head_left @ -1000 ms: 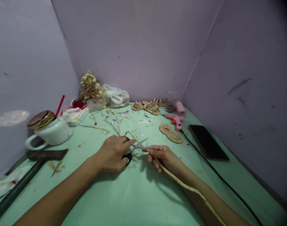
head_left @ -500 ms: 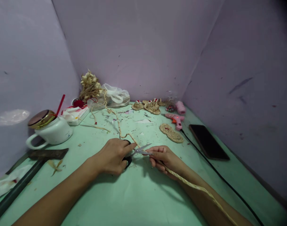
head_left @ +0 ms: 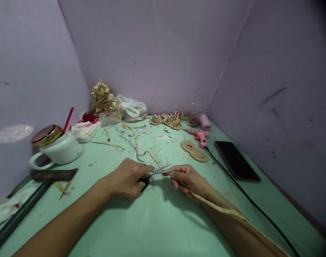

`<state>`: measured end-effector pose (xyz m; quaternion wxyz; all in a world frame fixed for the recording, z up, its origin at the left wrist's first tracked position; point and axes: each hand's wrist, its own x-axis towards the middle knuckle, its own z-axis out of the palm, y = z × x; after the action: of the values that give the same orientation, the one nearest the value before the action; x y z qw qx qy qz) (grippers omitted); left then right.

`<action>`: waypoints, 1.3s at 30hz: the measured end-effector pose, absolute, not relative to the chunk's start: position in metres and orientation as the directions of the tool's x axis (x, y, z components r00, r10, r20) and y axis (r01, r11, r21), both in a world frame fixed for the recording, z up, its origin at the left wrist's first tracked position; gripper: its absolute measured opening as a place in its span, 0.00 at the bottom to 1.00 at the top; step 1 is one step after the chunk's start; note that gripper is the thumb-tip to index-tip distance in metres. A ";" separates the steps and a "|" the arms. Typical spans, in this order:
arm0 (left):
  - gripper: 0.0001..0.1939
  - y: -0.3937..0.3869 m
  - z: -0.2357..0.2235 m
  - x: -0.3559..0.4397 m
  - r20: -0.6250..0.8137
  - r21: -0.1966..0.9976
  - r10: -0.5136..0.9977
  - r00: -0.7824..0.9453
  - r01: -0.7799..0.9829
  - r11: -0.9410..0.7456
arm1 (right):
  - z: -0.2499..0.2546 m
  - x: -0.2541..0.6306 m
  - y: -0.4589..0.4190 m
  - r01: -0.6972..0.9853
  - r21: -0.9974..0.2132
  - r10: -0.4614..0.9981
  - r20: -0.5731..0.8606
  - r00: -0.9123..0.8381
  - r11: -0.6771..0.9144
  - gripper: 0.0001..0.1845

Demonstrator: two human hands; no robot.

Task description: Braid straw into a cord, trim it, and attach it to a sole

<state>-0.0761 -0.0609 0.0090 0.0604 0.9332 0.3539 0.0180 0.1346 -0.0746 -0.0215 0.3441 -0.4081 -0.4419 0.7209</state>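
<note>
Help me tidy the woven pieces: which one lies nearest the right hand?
The flat, two-lobed piece in front of the glue gun, just beyond the right hand; the other woven pieces sit farther back, near the wall.

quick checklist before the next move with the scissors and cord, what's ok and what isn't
1. Scissors held in the left hand: ok.
2. Cord held in the right hand: ok, its length trails along the forearm.
3. Right hand's fingers well clear of the blades: not ok, the blade tips are right at them.
4. Cord lying between the blades: cannot tell, the crossing is too small to make out.
5. Pink glue gun away from both hands: ok, it lies beyond the right hand.
</note>
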 end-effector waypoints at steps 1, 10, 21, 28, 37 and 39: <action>0.23 -0.062 0.010 -0.075 -0.002 0.104 0.668 0.745 0.664 -0.740 | -0.022 0.134 -0.075 -0.113 -0.926 0.860 -0.284 -0.424 -0.361 0.13; 0.25 -0.065 0.011 -0.071 -0.033 -0.020 0.660 0.750 0.660 -0.751 | -0.016 0.127 -0.079 0.033 -0.940 0.867 -0.326 -0.377 -0.340 0.10; 0.13 -0.059 0.011 -0.077 0.075 0.292 0.680 0.730 0.636 -0.715 | -0.021 0.134 -0.074 -0.068 -0.935 0.868 -0.294 -0.400 -0.348 0.13; 0.16 -0.046 0.000 -0.072 0.088 0.927 0.990 0.107 0.355 -0.121 | -0.029 0.132 -0.071 -0.173 -0.912 0.858 -0.267 -0.439 -0.372 0.13; 0.22 -0.054 -0.009 -0.041 -0.159 0.974 0.986 -0.052 -0.171 0.148 | -0.033 0.121 -0.081 -0.144 -0.909 0.806 -0.261 -0.531 -0.390 0.15; 0.23 -0.053 -0.008 -0.039 -0.124 0.978 0.987 -0.098 -0.177 0.105 | -0.032 0.118 -0.083 -0.111 -0.916 0.817 -0.284 -0.502 -0.386 0.14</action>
<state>-0.0387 -0.0531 -0.0082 0.5413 0.3975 0.5094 0.5380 0.1181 -0.0834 -0.0320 0.3148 -0.3870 -0.4557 0.7372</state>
